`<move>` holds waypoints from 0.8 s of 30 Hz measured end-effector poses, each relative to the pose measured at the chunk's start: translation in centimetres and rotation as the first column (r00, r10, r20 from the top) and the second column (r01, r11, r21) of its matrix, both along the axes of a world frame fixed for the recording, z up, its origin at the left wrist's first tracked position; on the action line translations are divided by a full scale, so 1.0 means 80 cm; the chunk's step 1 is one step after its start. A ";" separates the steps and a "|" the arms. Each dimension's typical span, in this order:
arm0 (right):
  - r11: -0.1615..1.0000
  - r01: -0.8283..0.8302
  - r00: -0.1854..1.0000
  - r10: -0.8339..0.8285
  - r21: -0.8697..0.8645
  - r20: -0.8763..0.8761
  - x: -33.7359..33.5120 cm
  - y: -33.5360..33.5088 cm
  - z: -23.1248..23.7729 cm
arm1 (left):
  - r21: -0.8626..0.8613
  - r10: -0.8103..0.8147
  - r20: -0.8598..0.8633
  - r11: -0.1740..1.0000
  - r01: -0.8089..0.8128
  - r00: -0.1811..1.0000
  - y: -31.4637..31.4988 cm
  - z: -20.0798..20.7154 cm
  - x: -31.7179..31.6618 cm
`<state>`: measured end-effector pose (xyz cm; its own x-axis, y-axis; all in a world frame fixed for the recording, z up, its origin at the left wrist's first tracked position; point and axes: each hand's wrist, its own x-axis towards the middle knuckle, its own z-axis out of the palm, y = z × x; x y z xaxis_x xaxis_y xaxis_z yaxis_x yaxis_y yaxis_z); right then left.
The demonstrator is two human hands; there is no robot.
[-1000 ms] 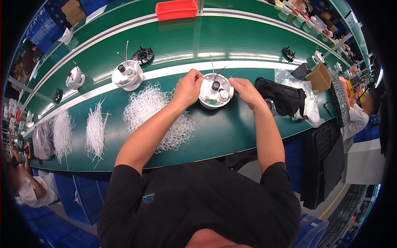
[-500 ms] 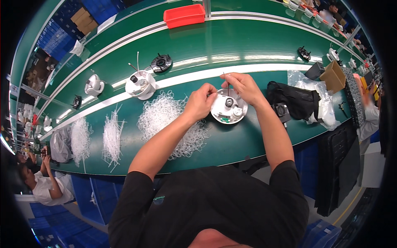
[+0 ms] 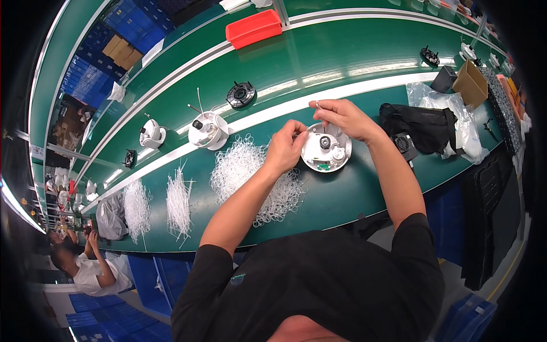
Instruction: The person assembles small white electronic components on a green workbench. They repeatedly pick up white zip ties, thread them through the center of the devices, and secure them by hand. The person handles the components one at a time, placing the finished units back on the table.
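Observation:
A round white camera housing [image 3: 312, 154] rests on the green bench before me, with a black lens, white inner parts and a small green circuit board. My left hand [image 3: 285, 149] is at its upper left rim, finger and thumb pinched together; what they hold, if anything, is too small to make out. Above the housing's far edge, my right hand [image 3: 354, 121] is closed on a thin cable, whose pale end [image 3: 317, 105] sticks up at the fingertips. My right fingers partly cover the far part of the housing.
Left of the housing lie a heap of looped white ties [image 3: 242, 174] and bundles of straight ones [image 3: 179, 202]. Beyond, a conveyor carries another white camera [image 3: 208, 132] and a black ring-shaped part [image 3: 240, 94]. A black bag [image 3: 419, 126] lies right; a red bin [image 3: 253, 29] stands far off.
The whole view has shifted, so bench things appear farther right. Earlier a dark stretch of cable ran up to my right fingers; now a pale end shows at their tips. Both hands stay at the housing.

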<state>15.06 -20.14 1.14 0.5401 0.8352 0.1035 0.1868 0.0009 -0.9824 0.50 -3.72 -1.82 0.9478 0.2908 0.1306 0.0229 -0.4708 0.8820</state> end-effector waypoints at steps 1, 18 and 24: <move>0.999 0.021 1.000 -0.021 -0.029 0.013 -0.001 0.003 0.001 | -0.004 -0.001 0.002 1.000 0.001 1.000 0.000 0.000 0.000; 0.980 0.055 0.984 -0.020 -0.192 0.178 -0.001 0.009 0.007 | -0.250 0.174 0.086 0.957 -0.148 0.981 0.010 0.009 0.006; 0.988 0.047 0.954 -0.001 -0.145 0.298 -0.005 0.005 -0.001 | -0.586 0.153 0.106 0.808 -0.062 0.983 0.012 0.027 0.016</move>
<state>14.66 -19.73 1.10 0.5240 0.8406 0.1373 0.4678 -0.1493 -0.8712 1.77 -2.79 0.35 0.8903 0.4541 0.0348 -0.1027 0.1258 0.9867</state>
